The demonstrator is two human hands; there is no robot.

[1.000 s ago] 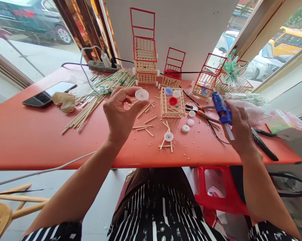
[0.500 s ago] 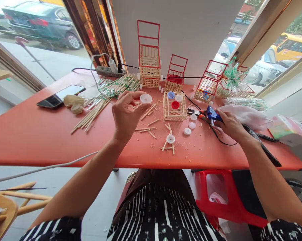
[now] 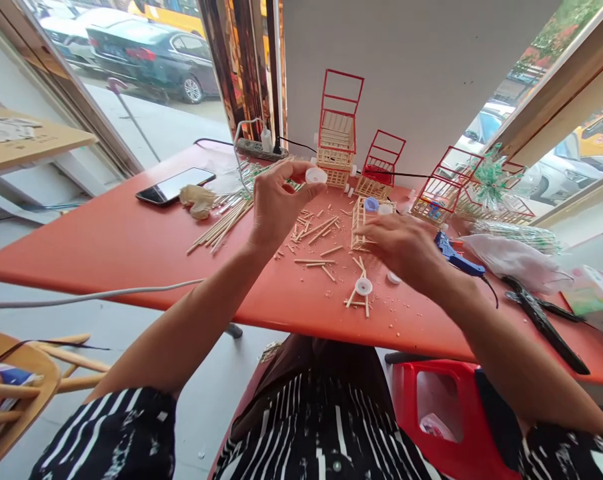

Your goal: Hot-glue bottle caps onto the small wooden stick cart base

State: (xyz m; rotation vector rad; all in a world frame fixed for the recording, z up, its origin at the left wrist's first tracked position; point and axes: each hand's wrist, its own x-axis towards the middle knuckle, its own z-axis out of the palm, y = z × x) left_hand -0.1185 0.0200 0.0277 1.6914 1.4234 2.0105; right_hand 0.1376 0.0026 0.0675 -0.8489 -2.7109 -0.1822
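Note:
My left hand (image 3: 281,203) pinches a white plastic bottle cap (image 3: 315,176) between thumb and fingertips, held above the table. Blurred by motion, my right hand (image 3: 401,243) reaches leftward with its fingers extended, and I see nothing in it. It partly covers a small stick crate (image 3: 357,230), which carries a blue cap (image 3: 371,205) and a white cap (image 3: 385,209). The blue hot glue gun (image 3: 456,257) lies on the table to the right of that hand. Nearer to me, a white cap (image 3: 363,287) rests on a small frame of sticks (image 3: 366,307).
Cut sticks (image 3: 321,230) and crumbs litter the red table (image 3: 151,253). Long sticks (image 3: 226,223), a phone (image 3: 174,186) and a power strip (image 3: 259,149) are at the left. Red-framed stick carts (image 3: 337,137) stand along the back. A black tool (image 3: 546,323) lies at the right.
My right hand has let go of the glue gun and moved left to the stick crate. My left hand still holds the white bottle cap. The view has shifted leftward.

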